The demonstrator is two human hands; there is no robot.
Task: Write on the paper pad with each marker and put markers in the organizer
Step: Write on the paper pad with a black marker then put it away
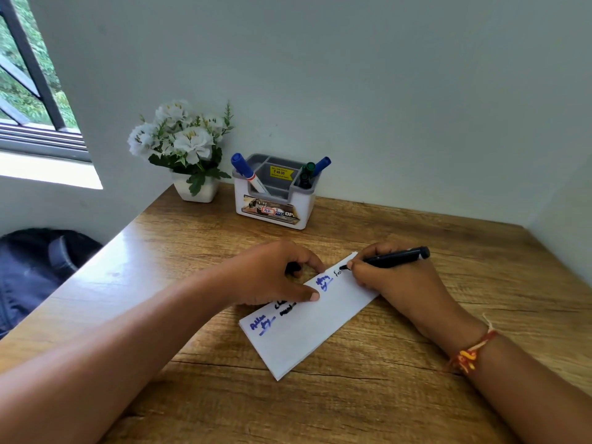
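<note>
A long white paper pad (307, 328) lies slantwise on the wooden desk, with blue and black writing on it. My right hand (394, 280) grips a black marker (394, 258), its tip touching the pad's far end beside fresh black letters. My left hand (272, 274) presses the pad down with thumb and fingertip; a small black thing, perhaps the cap, shows under its curled fingers. The white-and-grey organizer (275, 200) stands at the back by the wall. It holds a blue-capped white marker (246, 173) on the left, and a green marker (307, 174) and a blue marker (321, 166) on the right.
A white pot of white flowers (185, 149) stands left of the organizer, by the wall corner. The desk (416, 395) ends at a left edge, below which lies a dark bag (35, 267). A window is at the far left. Walls close the back and right.
</note>
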